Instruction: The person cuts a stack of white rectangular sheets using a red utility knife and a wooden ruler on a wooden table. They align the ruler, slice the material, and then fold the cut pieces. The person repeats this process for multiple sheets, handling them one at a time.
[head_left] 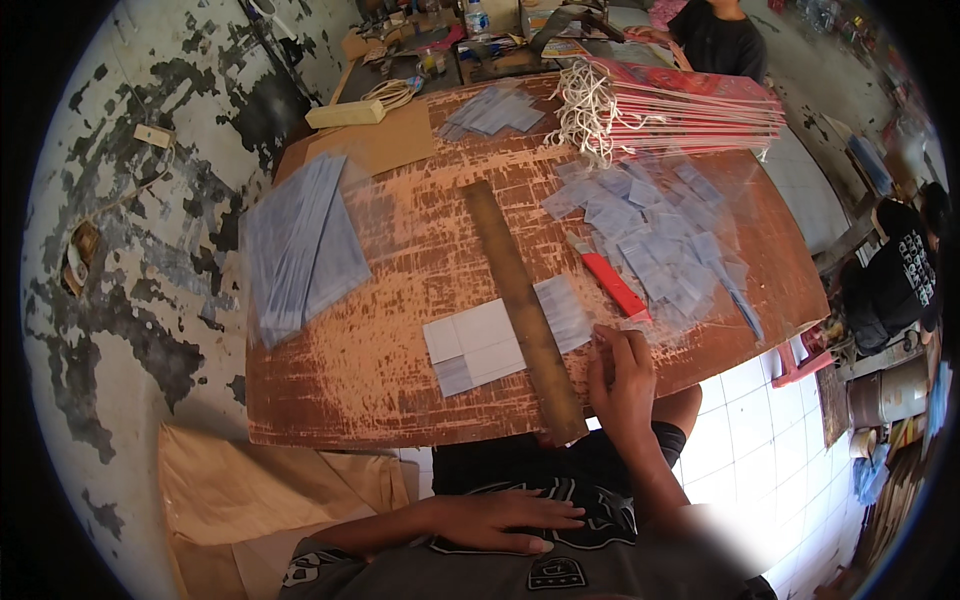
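Note:
My right hand (pixel 623 380) is at the table's near edge, fingers bent and closed at the right end of a translucent plastic sheet (pixel 566 308). A white paper piece with ruled lines (pixel 488 338) lies along with that sheet. Across both rests a long, worn brown ruler (pixel 515 290), its near end jutting toward my lap. A red-handled cutter knife (pixel 614 286) lies just beyond my right hand, blade end pointing away. My left hand (pixel 510 520) lies flat against my body, fingers stretched out and holding nothing.
A stack of long plastic sheets (pixel 300 250) lies left, cut plastic pieces (pixel 650 240) right, and more pieces (pixel 492 112) at the back. Red bags with white cords (pixel 690 112) are piled at the far right. A person (pixel 722 40) is behind the table, another (pixel 895 270) at right.

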